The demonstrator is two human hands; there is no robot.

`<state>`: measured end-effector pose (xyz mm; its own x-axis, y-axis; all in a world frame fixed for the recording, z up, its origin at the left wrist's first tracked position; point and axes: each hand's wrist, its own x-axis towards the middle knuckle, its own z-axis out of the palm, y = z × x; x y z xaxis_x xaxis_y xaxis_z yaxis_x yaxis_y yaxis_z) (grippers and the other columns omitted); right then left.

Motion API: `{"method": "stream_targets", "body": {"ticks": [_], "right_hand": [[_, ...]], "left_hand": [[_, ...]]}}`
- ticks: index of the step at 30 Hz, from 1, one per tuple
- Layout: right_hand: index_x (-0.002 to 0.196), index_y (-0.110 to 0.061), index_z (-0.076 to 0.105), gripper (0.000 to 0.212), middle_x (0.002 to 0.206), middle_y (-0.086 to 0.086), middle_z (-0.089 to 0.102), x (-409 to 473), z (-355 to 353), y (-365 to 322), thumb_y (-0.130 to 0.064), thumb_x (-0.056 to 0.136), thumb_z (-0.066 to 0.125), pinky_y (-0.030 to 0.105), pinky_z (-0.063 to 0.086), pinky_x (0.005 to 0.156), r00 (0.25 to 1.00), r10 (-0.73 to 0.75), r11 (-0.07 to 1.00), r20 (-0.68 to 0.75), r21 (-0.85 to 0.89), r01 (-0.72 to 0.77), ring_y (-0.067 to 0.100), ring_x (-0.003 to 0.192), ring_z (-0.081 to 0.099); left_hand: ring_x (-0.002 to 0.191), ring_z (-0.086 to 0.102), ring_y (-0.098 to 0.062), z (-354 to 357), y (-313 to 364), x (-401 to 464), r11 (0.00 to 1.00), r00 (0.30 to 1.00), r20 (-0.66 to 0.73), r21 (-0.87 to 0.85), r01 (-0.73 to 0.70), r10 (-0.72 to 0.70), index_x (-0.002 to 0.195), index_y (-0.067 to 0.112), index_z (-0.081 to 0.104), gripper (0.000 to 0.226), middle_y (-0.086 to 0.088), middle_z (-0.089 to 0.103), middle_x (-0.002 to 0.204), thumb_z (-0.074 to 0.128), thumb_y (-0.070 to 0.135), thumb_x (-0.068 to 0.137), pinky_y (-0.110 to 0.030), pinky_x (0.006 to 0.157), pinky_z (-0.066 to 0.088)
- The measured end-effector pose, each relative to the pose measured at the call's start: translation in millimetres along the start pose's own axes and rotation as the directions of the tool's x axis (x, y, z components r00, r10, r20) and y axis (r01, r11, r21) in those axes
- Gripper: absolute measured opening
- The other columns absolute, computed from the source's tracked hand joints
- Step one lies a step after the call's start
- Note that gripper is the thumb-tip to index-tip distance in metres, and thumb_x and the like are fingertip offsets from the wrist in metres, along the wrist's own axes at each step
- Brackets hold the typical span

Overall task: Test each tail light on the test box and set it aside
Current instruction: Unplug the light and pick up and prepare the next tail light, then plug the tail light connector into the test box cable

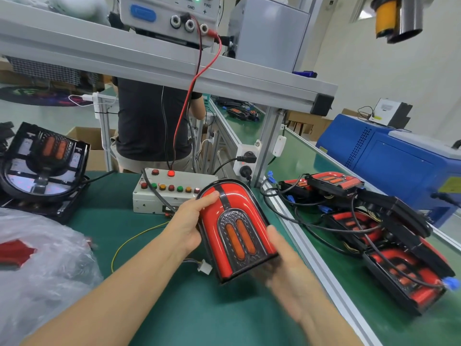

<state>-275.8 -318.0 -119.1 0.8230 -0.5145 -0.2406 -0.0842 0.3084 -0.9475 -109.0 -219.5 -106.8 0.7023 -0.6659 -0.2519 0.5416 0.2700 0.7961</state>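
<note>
Holding a tail light [233, 231] lens-up above the surface [154, 308], just in front of the test box [172, 193].
The left hand [188, 226] grips its left edge, the right hand [282, 260] cups the lower right corner, probably to check the lens; tested lights [369, 221] lie along the right edge.

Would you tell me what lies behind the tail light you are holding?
Behind the tail light sits the test box, its lamp row partly visible; the box's right end is covered.
</note>
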Motion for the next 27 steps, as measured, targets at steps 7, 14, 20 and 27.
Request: {"method": "stream_targets", "body": {"ticks": [7,14,20,27], "right_hand": [[0.109,-0.016,0.068,0.04,0.098,0.008,0.076,19.4,-20.6,-13.7,-0.038,0.075,0.069,0.026,0.055,0.059,0.997,-0.07,0.988,-0.045,-0.14,0.063,0.02,0.078,0.073],[0.098,-0.011,0.068,0.016,0.088,0.01,0.076,37.8,-47.9,-10.7,-0.024,0.094,0.06,0.024,0.052,0.052,0.986,0.005,0.977,-0.169,-0.21,-0.041,0.016,0.065,0.071],[0.097,-0.012,0.066,0.019,0.086,0.01,0.076,50.3,-54.2,-8.6,-0.03,0.094,0.06,0.032,0.056,0.061,0.982,0.061,0.942,-0.179,-0.316,-0.116,0.018,0.067,0.071],[0.104,-0.009,0.067,0.024,0.089,0.011,0.076,56.2,-60.5,-11.0,-0.03,0.094,0.06,0.029,0.055,0.057,0.973,0.126,0.93,-0.193,-0.317,-0.183,0.019,0.069,0.072]], "left_hand": [[0.085,0.063,-0.01,19.1,10.0,-5.7,0.846,0.991,0.134,0.525,-0.092,0.025,0.105,0.018,0.065,0.05,0.007,0.072,0.093,0.061,0.059,0.077,-0.03,0.082,0.043],[0.134,0.032,-0.04,-65.6,113.9,55.7,0.204,0.719,-0.308,0.951,0.23,0.624,0.134,0.015,0.05,0.059,-0.019,0.042,0.142,0.045,0.056,0.092,-0.05,0.108,0.029],[0.136,0.033,-0.04,-90.8,116.6,71.5,0.447,0.797,-0.503,0.829,0.335,0.335,0.147,0.0,0.028,0.087,-0.022,0.031,0.151,0.055,0.058,0.088,-0.047,0.111,0.031],[0.116,0.052,-0.036,-92.9,106.0,70.5,0.721,0.725,-0.605,0.657,0.219,0.33,0.133,-0.01,0.039,0.064,-0.028,0.05,0.133,0.073,0.008,0.082,-0.044,0.101,0.042]]}}
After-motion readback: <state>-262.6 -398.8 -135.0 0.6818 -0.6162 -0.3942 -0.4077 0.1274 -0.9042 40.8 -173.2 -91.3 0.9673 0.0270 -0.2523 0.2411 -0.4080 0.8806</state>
